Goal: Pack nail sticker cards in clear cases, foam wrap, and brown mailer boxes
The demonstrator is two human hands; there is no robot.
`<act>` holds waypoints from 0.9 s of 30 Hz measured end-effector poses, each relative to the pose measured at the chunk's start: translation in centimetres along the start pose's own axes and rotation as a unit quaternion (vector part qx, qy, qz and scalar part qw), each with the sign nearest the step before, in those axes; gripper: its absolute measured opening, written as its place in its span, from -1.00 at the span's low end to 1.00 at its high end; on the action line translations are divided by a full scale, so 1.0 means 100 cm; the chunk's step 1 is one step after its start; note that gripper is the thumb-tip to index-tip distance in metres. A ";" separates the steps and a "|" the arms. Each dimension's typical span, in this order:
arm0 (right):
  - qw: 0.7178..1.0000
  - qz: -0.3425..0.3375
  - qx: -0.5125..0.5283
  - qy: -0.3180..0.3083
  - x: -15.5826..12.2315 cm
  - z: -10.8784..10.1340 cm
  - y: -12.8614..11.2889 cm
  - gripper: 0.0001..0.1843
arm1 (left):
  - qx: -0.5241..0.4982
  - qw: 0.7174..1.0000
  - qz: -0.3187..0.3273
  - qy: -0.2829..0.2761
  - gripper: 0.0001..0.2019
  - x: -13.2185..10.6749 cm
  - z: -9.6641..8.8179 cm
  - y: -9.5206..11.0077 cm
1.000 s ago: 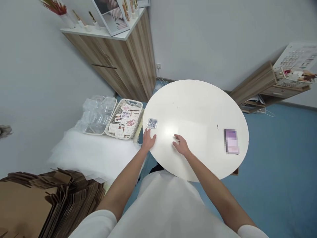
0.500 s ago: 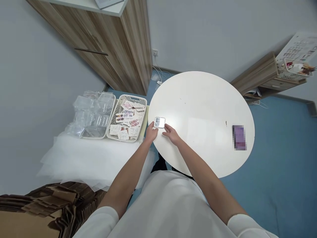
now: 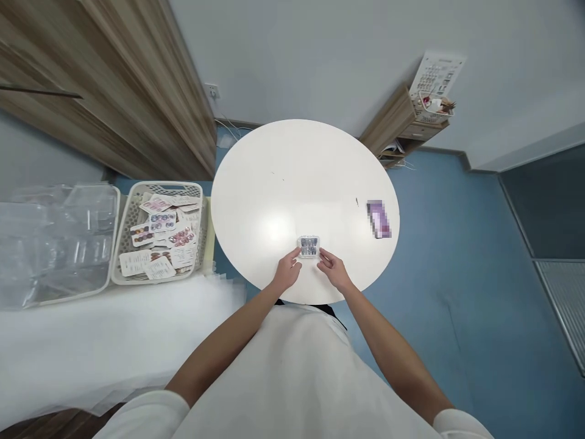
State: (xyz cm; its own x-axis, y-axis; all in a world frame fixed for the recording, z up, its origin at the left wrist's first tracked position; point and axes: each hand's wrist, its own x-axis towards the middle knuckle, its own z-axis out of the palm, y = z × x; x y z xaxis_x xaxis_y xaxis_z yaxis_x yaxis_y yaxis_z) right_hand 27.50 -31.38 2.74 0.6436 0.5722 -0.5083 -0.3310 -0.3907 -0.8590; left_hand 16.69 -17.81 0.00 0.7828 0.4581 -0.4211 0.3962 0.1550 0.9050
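Observation:
A small clear plastic box of press-on nails (image 3: pixel 309 246) is at the near middle of the white oval table. Several grey-blue nails show through its lid. My left hand (image 3: pixel 287 272) grips the left end of the box between its fingers and thumb. At the opposite end, the fingertips of my right hand (image 3: pixel 333 268) press on the right side. Whether the box rests on the tabletop or is held just above it, I cannot tell.
The white oval table (image 3: pixel 301 158) carries a blurred purple object (image 3: pixel 379 219) at its right. To the left stand a white basket (image 3: pixel 128 244) of nail cards and a tray (image 3: pixel 114 244) of clear plastic boxes. White sheets (image 3: pixel 114 341) lie in front. A wooden cabinet (image 3: pixel 137 79) rises behind.
My view has turned to the right. Both hands have carried the nail box from the table's left edge to its near middle, and more of the nails now shows.

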 end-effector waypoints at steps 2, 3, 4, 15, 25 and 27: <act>1.000 0.003 -0.014 0.011 -0.007 -0.022 0.010 -0.38 | 0.007 1.000 0.006 -0.028 -0.47 -0.001 0.017 -0.002; 1.000 0.004 -0.025 0.012 -0.009 -0.031 0.014 -0.40 | 0.013 0.999 0.005 -0.036 -0.47 -0.002 0.024 -0.004; 0.999 0.004 -0.037 0.010 -0.009 -0.040 0.018 -0.42 | 0.020 0.999 0.003 -0.041 -0.48 -0.002 0.030 -0.005; 0.968 -0.109 -0.216 -0.068 -0.003 -0.090 0.045 -0.60 | 0.098 0.994 -0.022 0.049 -0.56 -0.022 0.080 -0.010; 0.869 -0.245 -0.415 -0.111 -0.002 -0.092 0.057 -0.51 | 0.265 0.956 0.028 0.121 -0.62 -0.037 0.094 -0.014; 0.832 -0.273 -0.471 -0.102 -0.001 -0.088 0.055 -0.37 | 0.316 0.937 0.070 0.132 -0.63 -0.037 0.090 -0.013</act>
State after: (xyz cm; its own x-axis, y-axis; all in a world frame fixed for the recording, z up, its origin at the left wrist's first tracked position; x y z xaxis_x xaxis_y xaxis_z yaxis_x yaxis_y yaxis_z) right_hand 31.71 -39.98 -1.35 0.3584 0.9229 -0.1409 0.7227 -0.3697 -0.5840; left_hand 17.58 -27.60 -0.17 0.7353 0.6491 -0.1948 0.5685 -0.4343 0.6987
